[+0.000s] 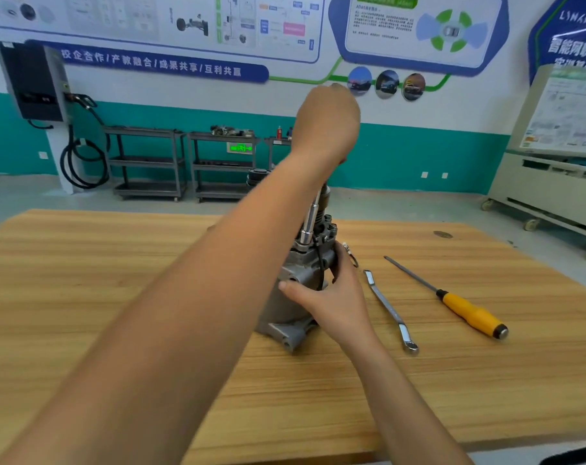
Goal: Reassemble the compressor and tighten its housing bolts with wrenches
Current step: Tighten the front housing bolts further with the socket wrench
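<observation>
Compressor (296, 276) stood on end at centre frame on the wooden table (83, 260), long axis vertical, bolted end cap upward, mounting lugs at the base toward the lower edge of the frame. A socket driver (310, 219) stood upright on the cap, its axis roughly in line with the compressor's, chrome shaft running up into the left hand (325, 129). Left hand sat directly above the compressor, back of hand to camera, fingers curled down over the driver's dark handle; handle mostly hidden. Right hand (335, 297) was against the compressor's right flank at mid-height, thumb across the front of the housing, fingers wrapped round the far side, gripping the body. A ring wrench (389, 310) lay flat on the table just right of the right hand, long axis running from upper left to lower right. A yellow-handled screwdriver (469, 312) lay further right, roughly parallel, tip toward the upper left. Two grey shelf carts (147, 162) stood at the back wall, upper left of centre; the right one carried small metal parts (229, 130) on top, not identifiable.
</observation>
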{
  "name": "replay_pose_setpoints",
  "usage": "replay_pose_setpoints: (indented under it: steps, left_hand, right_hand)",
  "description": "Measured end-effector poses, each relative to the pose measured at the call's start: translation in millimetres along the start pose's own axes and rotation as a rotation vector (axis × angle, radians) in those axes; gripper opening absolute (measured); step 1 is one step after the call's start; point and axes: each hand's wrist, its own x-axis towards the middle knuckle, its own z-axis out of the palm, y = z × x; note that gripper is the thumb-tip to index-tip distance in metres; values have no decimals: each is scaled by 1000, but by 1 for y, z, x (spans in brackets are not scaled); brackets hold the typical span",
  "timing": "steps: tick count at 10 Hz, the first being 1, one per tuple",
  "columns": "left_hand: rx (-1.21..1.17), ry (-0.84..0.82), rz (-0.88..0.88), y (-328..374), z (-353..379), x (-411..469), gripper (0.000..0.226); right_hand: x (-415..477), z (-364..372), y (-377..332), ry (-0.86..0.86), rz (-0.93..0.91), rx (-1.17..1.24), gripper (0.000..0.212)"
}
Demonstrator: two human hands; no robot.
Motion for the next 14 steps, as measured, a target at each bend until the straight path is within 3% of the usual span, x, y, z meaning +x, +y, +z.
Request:
replay_pose_setpoints:
  steps: [1, 2, 4, 7, 8, 9, 10, 11, 12, 13, 14]
  left_hand:
    - [-166, 112, 3, -8, 3, 0, 33]
    - [28, 68, 83, -8, -7, 3, 31]
    - [27, -254, -11, -6, -12, 6, 33]
    - [-218, -756, -138, -11, -37, 29, 34]
    - [-167, -791, -160, -10, -29, 32, 34]
    - [49, -600, -111, -6, -19, 32, 33]
    - [759, -324, 207, 2, -22, 35, 25]
    - [1203, -58, 364, 11, -18, 28, 16]
    - [1160, 2, 369, 10, -2, 19, 27]
    - [944, -19, 334, 0, 15, 22, 30]
    - [684, 45, 345, -10, 16, 24, 43]
  right_hand:
    - [0, 0, 2, 4, 6, -2, 87]
    - [1, 0, 3, 3, 14, -13, 89]
    - [0, -1, 2, -1, 16, -40, 73]
    - [9, -6, 8, -23, 54, -47, 77]
    - [18, -13, 11, -85, 83, 31, 89]
    - [29, -21, 14, -183, 111, 75, 110]
    - [36, -24, 15, -233, 102, 55, 118]
    - [39, -24, 17, -234, 99, 42, 122]
    - [41, -26, 17, -250, 74, 56, 115]
    - [41, -26, 15, -259, 63, 56, 106]
    - [40, -25, 17, -249, 71, 57, 112]
